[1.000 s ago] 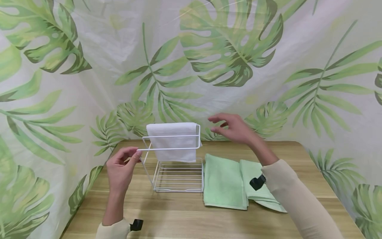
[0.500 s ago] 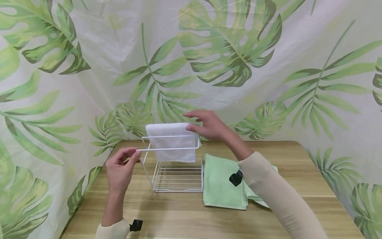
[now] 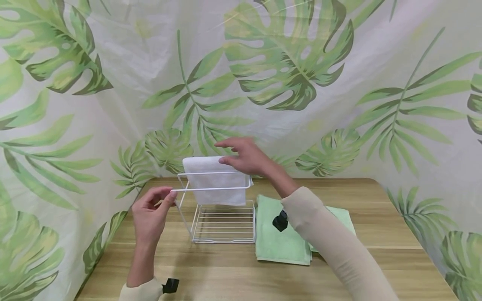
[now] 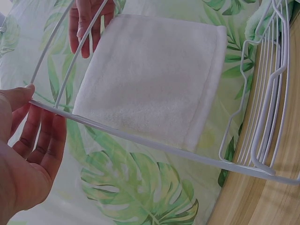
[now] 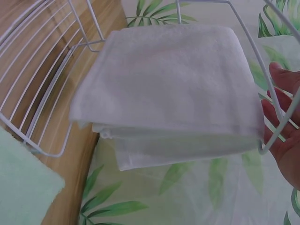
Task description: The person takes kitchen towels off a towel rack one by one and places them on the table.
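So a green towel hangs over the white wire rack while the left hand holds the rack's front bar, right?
Not quite: the towel hanging over the wire rack is white, as the head view shows. The green towels lie flat on the table. The left hand does hold the front bar.

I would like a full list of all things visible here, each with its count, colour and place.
wire rack: one, white, on the table, left of centre.
white towel: one, folded, hanging over the rack's rear top bar.
green towels: two, pale green, flat on the table, right of the rack.
table: one, light wood.
curtain: white with green leaves, behind and at both sides.
left hand: pinches the rack's front bar.
right hand: fingers relaxed, at the white towel's top.
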